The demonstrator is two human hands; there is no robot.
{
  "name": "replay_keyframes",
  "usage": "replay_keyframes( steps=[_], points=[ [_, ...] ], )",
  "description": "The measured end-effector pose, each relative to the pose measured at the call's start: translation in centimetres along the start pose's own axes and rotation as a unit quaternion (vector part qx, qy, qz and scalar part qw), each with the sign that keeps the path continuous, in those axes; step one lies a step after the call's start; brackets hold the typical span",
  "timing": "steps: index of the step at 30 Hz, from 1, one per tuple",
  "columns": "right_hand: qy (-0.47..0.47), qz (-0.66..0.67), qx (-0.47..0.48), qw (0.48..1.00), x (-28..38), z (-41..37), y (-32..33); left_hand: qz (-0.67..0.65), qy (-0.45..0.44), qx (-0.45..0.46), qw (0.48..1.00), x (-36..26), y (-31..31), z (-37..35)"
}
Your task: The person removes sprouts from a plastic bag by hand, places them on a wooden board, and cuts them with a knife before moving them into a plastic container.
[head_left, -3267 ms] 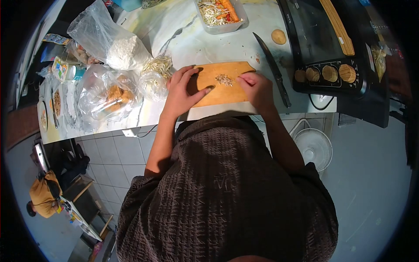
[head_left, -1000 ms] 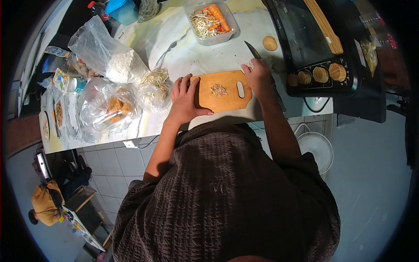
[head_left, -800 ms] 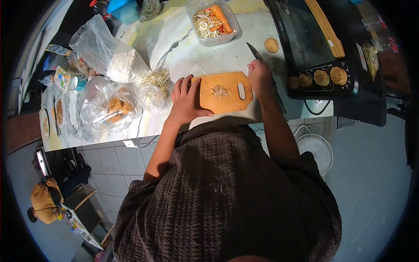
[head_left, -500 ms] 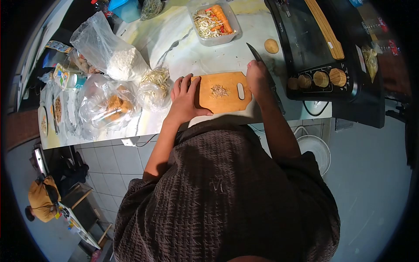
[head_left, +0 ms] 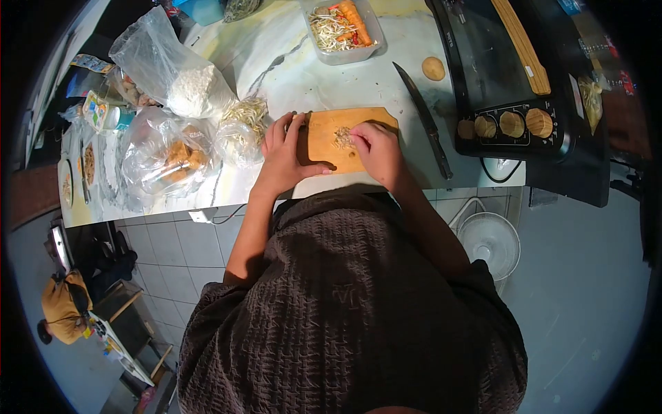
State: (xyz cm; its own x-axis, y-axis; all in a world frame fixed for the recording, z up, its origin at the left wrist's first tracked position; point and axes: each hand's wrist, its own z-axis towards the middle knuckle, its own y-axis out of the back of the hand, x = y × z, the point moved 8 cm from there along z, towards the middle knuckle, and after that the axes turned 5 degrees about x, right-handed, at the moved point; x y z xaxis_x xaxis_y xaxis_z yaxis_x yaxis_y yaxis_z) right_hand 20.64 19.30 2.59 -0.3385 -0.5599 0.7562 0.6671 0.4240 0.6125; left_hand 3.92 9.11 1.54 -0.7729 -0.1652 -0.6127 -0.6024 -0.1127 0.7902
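Observation:
A wooden cutting board (head_left: 327,141) lies near the table's front edge with a small pile of chopped pieces (head_left: 340,139) on it. My left hand (head_left: 283,152) rests on the board's left side, fingers spread, thumb along the lower edge. My right hand (head_left: 378,153) is over the board, its fingers pinched together at the right side of the pile; whether bits are between the fingertips is too small to tell. To the right of the board a long dark knife (head_left: 425,119) lies on the table, touched by neither hand.
A plastic container (head_left: 343,31) of sprouts and carrots stands behind the board. Clear bags (head_left: 165,155) crowd the left. A round potato-like item (head_left: 433,68) lies near the black stove (head_left: 483,90) on the right. A person in orange (head_left: 65,307) is at the far left.
My right hand has moved left from beside the knife to the pile on the board. The knife stays on the table. My left hand has shifted slightly left, still on the board.

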Motion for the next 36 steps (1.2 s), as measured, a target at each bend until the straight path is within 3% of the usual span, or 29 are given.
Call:
replay_keyframes(
  steps=[5,10,14,16,19,23,26,29,31,35,36],
  points=[
    [-0.054,0.005,0.013,0.998,-0.7,1.1,0.6,0.011,-0.001,0.002,1.0,-0.2,0.2,-0.7],
    [-0.067,-0.062,-0.033,0.995,-5.0,6.4,1.2,0.013,-0.003,-0.002,1.0,-0.5,0.0,-1.4],
    [-0.051,-0.13,-0.018,0.99,-7.2,9.6,0.3,0.007,-0.001,-0.005,1.0,-0.4,0.5,-2.2],
    [-0.023,-0.163,0.033,0.986,-7.4,10.4,-0.9,0.004,0.005,-0.009,1.0,0.0,0.6,-2.6],
    [-0.062,-0.156,0.037,0.985,-8.6,10.8,-1.4,0.001,0.028,-0.013,1.0,0.9,0.8,-2.8],
    [-0.023,-0.178,0.02,0.984,-8.2,10.2,-1.4,-0.016,0.021,-0.013,1.0,1.0,0.6,-2.7],
    [-0.013,-0.097,-0.022,0.995,-5.5,10.3,1.3,-0.027,0.015,-0.013,0.999,0.9,0.3,-2.4],
    [-0.083,-0.047,-0.034,0.995,-4.2,11.9,3.6,-0.028,0.008,-0.014,0.999,0.8,0.3,-2.2],
    [0.001,0.2,-0.134,0.971,-4.0,14.0,5.3,-0.023,0.004,-0.012,1.0,0.5,0.3,-1.9],
    [-0.017,0.195,-0.099,0.976,-4.8,14.3,7.5,-0.023,-0.015,-0.017,0.999,-0.2,0.9,-1.4],
    [-0.082,0.089,-0.066,0.99,-5.6,13.1,7.7,-0.019,-0.019,-0.021,0.999,-0.3,1.0,-1.3]
  ],
)
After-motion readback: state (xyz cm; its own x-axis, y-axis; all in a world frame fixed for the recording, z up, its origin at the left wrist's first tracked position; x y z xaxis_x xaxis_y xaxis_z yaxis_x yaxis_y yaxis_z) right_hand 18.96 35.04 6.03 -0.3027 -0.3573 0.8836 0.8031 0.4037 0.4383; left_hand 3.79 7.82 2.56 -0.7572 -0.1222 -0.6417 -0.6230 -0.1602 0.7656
